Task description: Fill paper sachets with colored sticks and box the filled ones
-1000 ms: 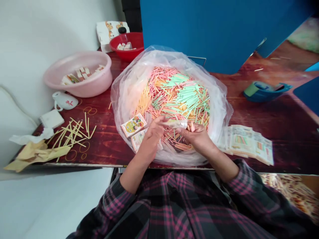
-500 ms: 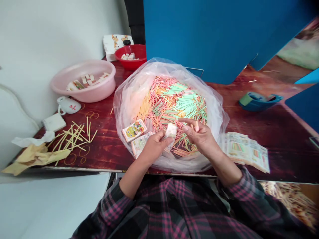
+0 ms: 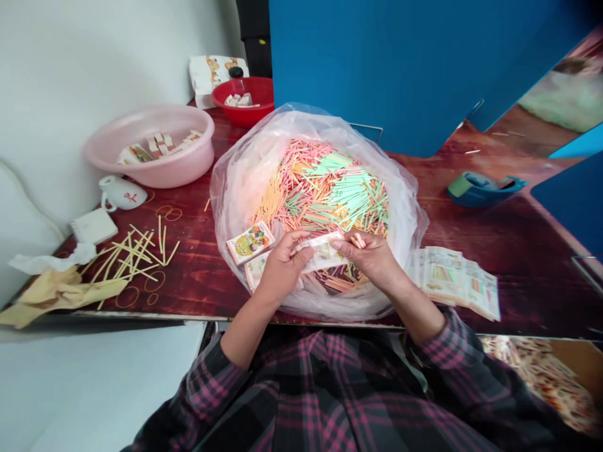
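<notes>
A pale printed paper slip (image 3: 321, 252) is stretched between my hands, low above a heap of coloured sticks (image 3: 351, 194). My left hand (image 3: 284, 267) pinches its left end. On the right end, my right hand (image 3: 372, 256) closes thumb against fingers, and short pale stick ends (image 3: 358, 240) poke out from the same grip. The pink, orange and green sticks fill an opened clear plastic bag (image 3: 238, 179). A colourful cartoon-printed packet (image 3: 249, 243) lies on the bag's left rim. Beneath it, a second printed packet (image 3: 254, 269) is partly covered by my left hand.
Loose yellowish sticks (image 3: 136, 254) and rubber bands lie left on the dark red table (image 3: 193, 270), near a white mug (image 3: 122, 193). Behind are a pink basin (image 3: 188, 163) and a red bowl (image 3: 245, 116). Printed sheets (image 3: 443, 276) and a blue tape dispenser (image 3: 485, 194) are right.
My right hand has moved left and taken the slip's free end; before, the hands were apart. The paper, earlier bunched at my left hand, now spans both. The view has shifted slightly.
</notes>
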Demonstrator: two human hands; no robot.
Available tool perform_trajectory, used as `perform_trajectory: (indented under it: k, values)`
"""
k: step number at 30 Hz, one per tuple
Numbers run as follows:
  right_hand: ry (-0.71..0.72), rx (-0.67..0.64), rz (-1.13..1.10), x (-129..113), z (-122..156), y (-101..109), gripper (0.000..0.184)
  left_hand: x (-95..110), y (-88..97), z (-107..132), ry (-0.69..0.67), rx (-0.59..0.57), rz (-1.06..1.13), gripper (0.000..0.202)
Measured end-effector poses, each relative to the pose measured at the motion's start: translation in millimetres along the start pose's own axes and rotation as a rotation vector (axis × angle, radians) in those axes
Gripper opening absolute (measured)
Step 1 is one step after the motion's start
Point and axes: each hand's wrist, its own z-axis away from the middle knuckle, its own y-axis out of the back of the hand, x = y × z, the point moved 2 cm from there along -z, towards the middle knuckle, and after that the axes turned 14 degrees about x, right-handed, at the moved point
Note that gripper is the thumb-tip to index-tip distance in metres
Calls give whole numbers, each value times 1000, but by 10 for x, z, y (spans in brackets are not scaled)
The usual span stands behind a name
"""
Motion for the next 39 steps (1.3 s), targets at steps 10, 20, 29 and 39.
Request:
perform_trajectory:
  k: [10,20,29,39]
  values:
    - [-112,-135,-133,86,78,-22,46,57,4,-29,-17,46,115,34]
    - [-310,73,-440,191,206,-298,64,-55,-332,207,122,65,401,59]
    - [-175,-55,-256,189,135,-84,52,56,-51,40,-63,33,-204,68]
    - [-167,-13,-281,112,7,-83,49,16,3,-44,123,-55,-89,56]
